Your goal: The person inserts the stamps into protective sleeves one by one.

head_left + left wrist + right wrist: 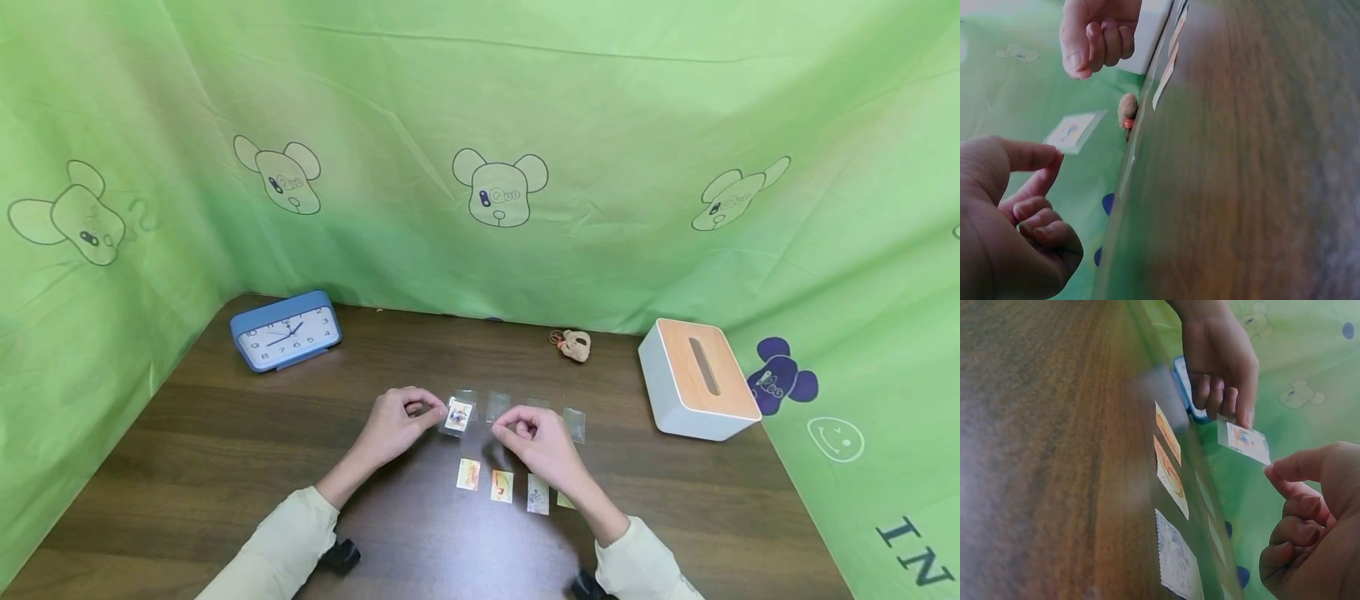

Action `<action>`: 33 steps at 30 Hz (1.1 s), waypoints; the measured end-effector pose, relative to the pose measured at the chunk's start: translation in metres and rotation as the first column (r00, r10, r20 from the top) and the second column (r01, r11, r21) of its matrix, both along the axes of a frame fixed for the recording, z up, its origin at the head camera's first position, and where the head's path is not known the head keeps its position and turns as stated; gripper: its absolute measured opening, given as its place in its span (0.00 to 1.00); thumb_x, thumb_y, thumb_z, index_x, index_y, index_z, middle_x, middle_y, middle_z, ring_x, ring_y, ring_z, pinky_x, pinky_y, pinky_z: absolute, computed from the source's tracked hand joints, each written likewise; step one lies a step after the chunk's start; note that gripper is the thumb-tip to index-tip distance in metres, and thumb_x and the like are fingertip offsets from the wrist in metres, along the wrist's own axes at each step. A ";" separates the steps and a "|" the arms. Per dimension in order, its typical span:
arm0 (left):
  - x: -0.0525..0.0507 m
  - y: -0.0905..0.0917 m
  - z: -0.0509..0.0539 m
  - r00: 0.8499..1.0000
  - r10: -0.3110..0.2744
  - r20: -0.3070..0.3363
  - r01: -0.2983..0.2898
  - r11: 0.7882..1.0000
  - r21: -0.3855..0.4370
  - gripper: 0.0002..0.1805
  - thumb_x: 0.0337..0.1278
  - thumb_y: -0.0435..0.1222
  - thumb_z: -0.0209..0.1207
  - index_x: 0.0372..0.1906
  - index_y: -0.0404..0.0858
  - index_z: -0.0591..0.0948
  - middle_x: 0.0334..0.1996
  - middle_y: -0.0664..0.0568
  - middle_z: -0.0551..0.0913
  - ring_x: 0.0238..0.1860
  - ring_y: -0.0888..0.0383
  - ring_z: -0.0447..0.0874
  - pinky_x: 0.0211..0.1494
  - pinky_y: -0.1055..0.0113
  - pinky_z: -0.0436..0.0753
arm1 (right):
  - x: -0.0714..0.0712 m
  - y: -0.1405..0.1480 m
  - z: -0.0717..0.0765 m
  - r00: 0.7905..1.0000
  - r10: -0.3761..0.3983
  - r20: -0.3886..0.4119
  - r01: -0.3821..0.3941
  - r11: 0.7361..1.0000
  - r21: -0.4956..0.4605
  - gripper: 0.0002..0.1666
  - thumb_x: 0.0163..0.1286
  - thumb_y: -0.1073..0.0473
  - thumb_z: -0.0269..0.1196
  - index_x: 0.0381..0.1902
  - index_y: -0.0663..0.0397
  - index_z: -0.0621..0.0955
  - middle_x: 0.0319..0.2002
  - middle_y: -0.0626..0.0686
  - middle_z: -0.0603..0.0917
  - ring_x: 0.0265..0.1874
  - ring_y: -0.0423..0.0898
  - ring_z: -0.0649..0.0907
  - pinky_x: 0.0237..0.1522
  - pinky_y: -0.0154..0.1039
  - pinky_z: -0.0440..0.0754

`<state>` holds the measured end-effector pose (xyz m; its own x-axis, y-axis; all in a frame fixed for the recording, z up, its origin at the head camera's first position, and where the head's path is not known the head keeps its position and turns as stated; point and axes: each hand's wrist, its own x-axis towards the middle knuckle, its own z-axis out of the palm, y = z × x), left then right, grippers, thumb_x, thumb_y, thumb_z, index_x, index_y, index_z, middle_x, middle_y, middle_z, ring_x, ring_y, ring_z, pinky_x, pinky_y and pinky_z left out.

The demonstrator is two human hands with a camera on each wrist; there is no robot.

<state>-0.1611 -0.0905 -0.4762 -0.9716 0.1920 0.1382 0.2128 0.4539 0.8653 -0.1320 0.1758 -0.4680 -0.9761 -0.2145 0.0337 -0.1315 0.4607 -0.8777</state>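
Observation:
My left hand pinches a small clear plastic sleeve by its edge between thumb and forefinger. Inside the sleeve sits a postage stamp with a coloured picture on white; the left wrist view shows the sleeve raised off the table. To its right, my right hand has its fingers curled and thumb and forefinger tips together, apart from the sleeve, with nothing visible between them. Below the hands lie several loose stamps, among them an orange one and a grey one; the right forearm partly hides the rightmost.
Several clear sleeves, such as one at the right, lie in a row beyond the stamps. A blue clock stands at the back left, a small beige trinket at the back, a tissue box at the right. Green cloth surrounds the table.

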 end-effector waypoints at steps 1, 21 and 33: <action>-0.001 -0.001 -0.001 1.000 0.029 -0.001 -0.029 1.000 -0.002 0.02 0.66 0.34 0.75 0.35 0.43 0.94 0.36 0.56 0.92 0.36 0.62 0.77 0.47 0.66 0.76 | 0.001 0.000 -0.001 1.000 0.001 0.003 -0.001 1.000 0.001 0.08 0.73 0.58 0.76 0.40 0.58 0.92 0.19 0.42 0.67 0.21 0.33 0.65 0.31 0.32 0.65; -0.022 -0.024 -0.029 0.937 0.304 -0.173 -0.323 0.942 -0.095 0.05 0.57 0.39 0.74 0.31 0.41 0.94 0.25 0.55 0.80 0.30 0.58 0.74 0.36 0.59 0.72 | 0.005 -0.008 -0.006 1.000 -0.001 -0.008 0.002 1.000 0.020 0.04 0.72 0.59 0.76 0.36 0.53 0.92 0.18 0.40 0.65 0.21 0.33 0.65 0.31 0.32 0.65; -0.021 -0.030 -0.019 0.928 0.365 -0.069 -0.371 0.903 -0.215 0.07 0.63 0.41 0.73 0.38 0.41 0.95 0.32 0.48 0.83 0.37 0.45 0.84 0.39 0.48 0.79 | 0.004 -0.010 -0.007 1.000 0.002 -0.018 -0.002 0.999 0.041 0.03 0.71 0.62 0.76 0.35 0.49 0.92 0.18 0.38 0.65 0.20 0.33 0.65 0.31 0.32 0.65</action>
